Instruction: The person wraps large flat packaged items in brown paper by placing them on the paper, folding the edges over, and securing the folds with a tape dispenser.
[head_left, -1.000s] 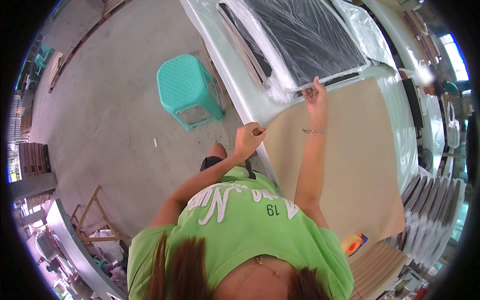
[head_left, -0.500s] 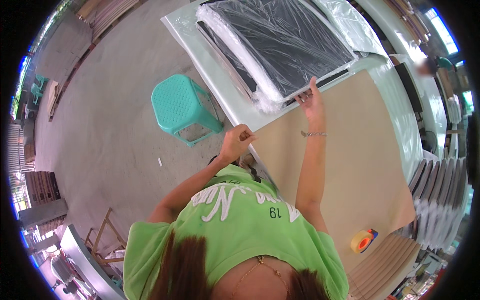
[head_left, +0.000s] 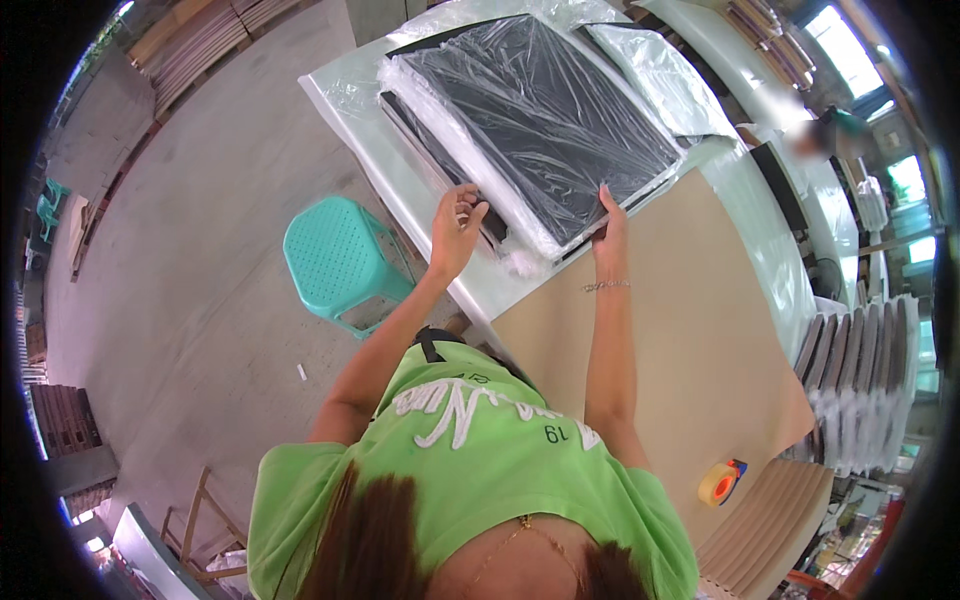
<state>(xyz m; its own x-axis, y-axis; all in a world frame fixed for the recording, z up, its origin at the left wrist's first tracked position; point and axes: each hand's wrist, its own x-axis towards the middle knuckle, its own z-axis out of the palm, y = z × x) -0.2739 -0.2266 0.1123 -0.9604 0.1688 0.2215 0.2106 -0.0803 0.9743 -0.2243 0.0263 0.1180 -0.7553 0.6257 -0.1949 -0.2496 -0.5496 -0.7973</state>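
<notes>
A flat black panel (head_left: pixel 535 120) in clear plastic wrap lies on the table, with white foam-like wrapping (head_left: pixel 470 150) along its left side. My right hand (head_left: pixel 610 232) grips the panel's near edge, thumb on top and fingers underneath, out of sight. My left hand (head_left: pixel 457 232) is at the left side of the stack, fingers loosely curved and apart, with nothing seen in it. Beside its fingertips a dark strip (head_left: pixel 492 215) shows from under the wrapped panel. Whether the fingertips touch it, I cannot tell.
Brown board (head_left: pixel 650 320) covers the near right of the table, with a tape roll on a dispenser (head_left: pixel 718 484) on it. A green plastic stool (head_left: pixel 335 250) stands left of the table. Wrapped panels (head_left: pixel 855 370) stand at the right. Another person (head_left: pixel 830 135) is at the far right.
My left hand has moved from the table's near corner up to the left side of the stack. My right hand now grips the panel's edge more firmly. The view has shifted.
</notes>
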